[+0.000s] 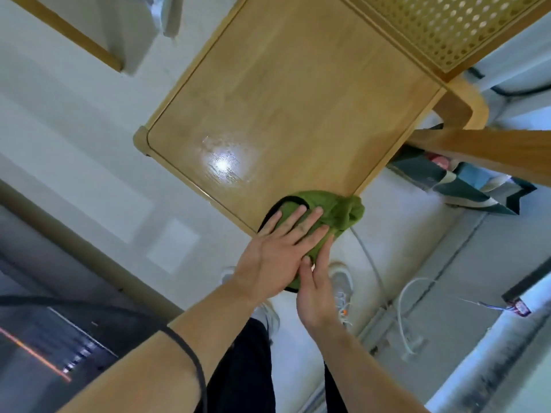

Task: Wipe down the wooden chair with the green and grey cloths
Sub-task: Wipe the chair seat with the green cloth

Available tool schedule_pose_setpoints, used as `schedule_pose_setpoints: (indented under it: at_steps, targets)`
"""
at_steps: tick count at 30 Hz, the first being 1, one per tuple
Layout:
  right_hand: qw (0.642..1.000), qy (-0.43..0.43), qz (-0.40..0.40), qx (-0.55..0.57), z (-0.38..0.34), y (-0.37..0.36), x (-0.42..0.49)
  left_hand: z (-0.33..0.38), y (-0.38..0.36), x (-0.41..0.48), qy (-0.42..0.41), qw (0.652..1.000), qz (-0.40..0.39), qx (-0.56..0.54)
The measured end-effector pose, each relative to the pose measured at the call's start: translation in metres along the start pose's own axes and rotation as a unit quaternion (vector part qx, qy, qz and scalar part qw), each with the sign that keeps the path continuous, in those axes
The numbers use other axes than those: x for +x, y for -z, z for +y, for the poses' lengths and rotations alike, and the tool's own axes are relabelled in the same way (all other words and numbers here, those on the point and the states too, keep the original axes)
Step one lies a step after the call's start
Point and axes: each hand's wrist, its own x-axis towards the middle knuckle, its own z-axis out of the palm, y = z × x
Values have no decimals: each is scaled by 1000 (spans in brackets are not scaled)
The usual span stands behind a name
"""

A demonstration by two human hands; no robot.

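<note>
The wooden chair [283, 93] fills the upper middle of the head view, its flat seat shining under a light and its woven cane back [447, 22] at top right. A green cloth [340, 214] with a dark edge lies bunched on the seat's near corner and hangs over the edge. My left hand [277, 254] presses flat on the cloth, fingers spread. My right hand [316, 284] touches the cloth's hanging lower part with its fingertips from the right. No grey cloth shows near the hands.
A second wooden piece [483, 150] juts in from the right. Beneath it lies a dark green bag [465, 186]. White cables [402, 317] trail over the pale floor at right. My shoes [343, 287] stand below the seat edge. A dark cabinet [44, 338] sits lower left.
</note>
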Motion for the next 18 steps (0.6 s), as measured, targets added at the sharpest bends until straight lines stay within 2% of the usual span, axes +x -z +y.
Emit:
schedule_pose_setpoints:
  at_steps: [2,4,8,10,13,15,18]
  targets:
    - [1000,13,1,-26,4,-4,-5,0,-4,-15,8,1000,-9,0]
    - [996,31,29,-80,1,-1,6,-1,-3,-10,14,1000,14,-6]
    - [974,51,92,-203,-18,28,61,-14,12,49,7,997,75,-1]
    - [942,76,135,-298,-35,46,93,-25,28,90,-17,996,85,22]
    - [866,98,191,-452,-69,61,143,-49,47,139,-19,990,129,50]
    - [826,117,186,-519,-96,58,177,-71,61,158,6,986,156,50]
    - [789,152,162,-573,-129,45,215,-105,85,173,41,988,146,43]
